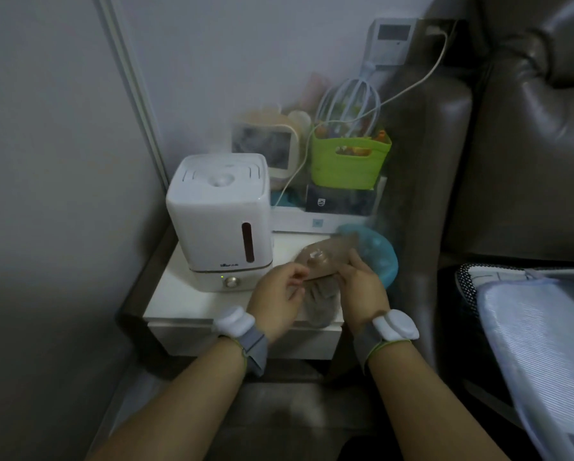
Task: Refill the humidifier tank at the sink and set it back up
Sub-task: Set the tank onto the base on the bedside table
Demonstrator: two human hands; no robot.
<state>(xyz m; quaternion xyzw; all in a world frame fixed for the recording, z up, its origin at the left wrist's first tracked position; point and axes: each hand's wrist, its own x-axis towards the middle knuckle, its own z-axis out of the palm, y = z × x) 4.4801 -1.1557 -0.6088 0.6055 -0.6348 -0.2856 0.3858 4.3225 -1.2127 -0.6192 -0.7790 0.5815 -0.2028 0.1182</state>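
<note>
- I see both arms reach forward from the near edge, side by side, over the small white table point(186, 304).
- Each wrist wears a grey band with a white tracker on it.
- The left hand point(275, 294) is held with its back up, just right of the humidifier's front.
- The right hand point(362, 284) sits beside it, turned in a little toward the left hand.
- The white humidifier point(221, 214) stands on the left part of the table, with its tank on top of its base.
- A little green light glows beside the round knob point(231, 282) on the base, and a thin white mist rises above the top.
- A blue bowl point(378, 251) lies on the right side of the table, partly behind the right hand.
- Farther back stand a green basket point(348, 164), a dark box point(340, 201) under it, and a small cream gadget with a screen point(272, 148).
- A white cable point(422, 79) runs from the wall down behind these things.
- A dark sofa point(511, 144) fills the right side, and a striped pad point(545, 344) lies at the near right.
- Both hands hold a brownish, see-through bag point(322, 261) between them (it is blurry, so I cannot tell what is in it).
- The left fingers point(297, 277) are curled and pinch the bag's near edge.
- The right fingers point(353, 257) are closed on the bag's right side.
- Neither hand touches the humidifier.
</note>
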